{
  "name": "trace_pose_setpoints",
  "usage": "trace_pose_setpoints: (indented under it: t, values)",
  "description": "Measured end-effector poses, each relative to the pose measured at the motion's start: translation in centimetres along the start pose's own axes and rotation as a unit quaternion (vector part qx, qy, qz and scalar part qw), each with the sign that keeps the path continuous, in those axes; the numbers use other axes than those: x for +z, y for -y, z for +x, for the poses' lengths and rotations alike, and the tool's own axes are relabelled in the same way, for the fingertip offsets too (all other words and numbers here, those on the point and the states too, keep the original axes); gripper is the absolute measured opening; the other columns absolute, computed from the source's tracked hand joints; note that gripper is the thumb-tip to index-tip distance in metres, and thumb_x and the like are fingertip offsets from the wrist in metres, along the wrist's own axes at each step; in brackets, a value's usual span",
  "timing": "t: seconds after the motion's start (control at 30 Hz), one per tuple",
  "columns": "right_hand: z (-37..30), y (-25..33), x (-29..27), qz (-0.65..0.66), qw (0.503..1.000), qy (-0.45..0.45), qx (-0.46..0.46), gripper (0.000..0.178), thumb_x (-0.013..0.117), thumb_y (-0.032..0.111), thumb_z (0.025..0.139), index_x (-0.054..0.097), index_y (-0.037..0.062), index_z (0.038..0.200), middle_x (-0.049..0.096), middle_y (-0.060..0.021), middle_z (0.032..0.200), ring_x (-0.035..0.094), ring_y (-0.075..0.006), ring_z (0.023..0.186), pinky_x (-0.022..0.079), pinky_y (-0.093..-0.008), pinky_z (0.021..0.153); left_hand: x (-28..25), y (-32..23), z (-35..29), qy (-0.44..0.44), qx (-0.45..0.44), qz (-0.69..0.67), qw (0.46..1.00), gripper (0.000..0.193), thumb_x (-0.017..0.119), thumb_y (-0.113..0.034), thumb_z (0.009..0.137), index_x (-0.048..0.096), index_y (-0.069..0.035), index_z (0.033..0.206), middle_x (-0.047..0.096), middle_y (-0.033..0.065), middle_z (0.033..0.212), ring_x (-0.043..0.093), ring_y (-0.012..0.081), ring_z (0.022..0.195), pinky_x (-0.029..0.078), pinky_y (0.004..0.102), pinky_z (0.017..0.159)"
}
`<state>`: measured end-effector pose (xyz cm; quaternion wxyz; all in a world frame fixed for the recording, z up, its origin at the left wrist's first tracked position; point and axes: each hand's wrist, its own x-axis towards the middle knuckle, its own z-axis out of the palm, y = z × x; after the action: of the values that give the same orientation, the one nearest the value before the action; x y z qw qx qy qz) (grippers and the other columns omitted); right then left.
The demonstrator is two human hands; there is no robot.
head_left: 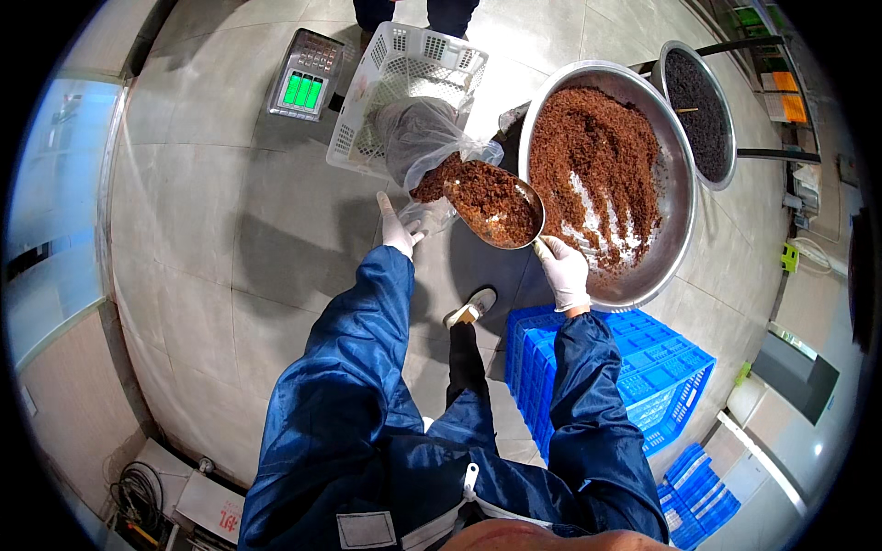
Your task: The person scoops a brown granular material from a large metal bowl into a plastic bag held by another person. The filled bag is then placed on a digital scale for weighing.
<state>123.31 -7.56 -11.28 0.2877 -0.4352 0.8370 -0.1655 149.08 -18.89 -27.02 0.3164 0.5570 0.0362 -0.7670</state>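
Note:
My right hand (562,270), in a white glove, is closed round the handle of a metal scoop (538,195). Reddish-brown crumbly material (496,197) fills the scoop, its front end tilted into the mouth of a clear plastic bag (430,156). More of the brown material lies at the bag's mouth. My left hand (397,228), gloved too, pinches the bag's near edge, with one finger stretched out along it. The bag rests in a white slotted crate (347,129). To the right, a wide metal basin (682,230) holds a heap of the same brown material.
A scale (308,73) with a lit green display stands left of the crate. Blue crates (606,367) stand under and near the basin. Beyond it is a second basin (731,165) of dark material. Another person's legs (448,15) are behind the white crate.

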Motion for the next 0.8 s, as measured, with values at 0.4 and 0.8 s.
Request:
trace_pose_setpoints:
  t: [0.4,0.8]
  values:
    - [3.3,8.3,-1.0,-0.263,0.958,0.021,-0.115,0.027,0.053,0.034,0.081,0.067,0.0111,0.081,0.063,-0.0141,0.071,0.063,-0.0312,0.069,0.049,-0.0394,0.062,-0.8,0.5,-0.2,0.028,-0.010,0.005,1.000,0.111,0.032,-0.083,0.069,0.002,-0.007,0.143,0.011,0.0171,0.147,0.014,0.0402,0.133,0.019,0.0575,0.104]
    - [11.6,18.1,1.9,-0.457,0.859,0.146,-0.178,0.023,0.054,0.022,0.076,0.070,0.0080,0.084,0.067,-0.0144,0.088,0.065,-0.0279,0.083,0.051,-0.0370,0.072,-0.2,0.6,0.9,0.045,-0.081,-0.133,0.987,0.096,0.029,-0.084,0.069,0.044,-0.004,0.120,0.053,0.0114,0.117,0.047,0.0306,0.110,0.034,0.0551,0.094]
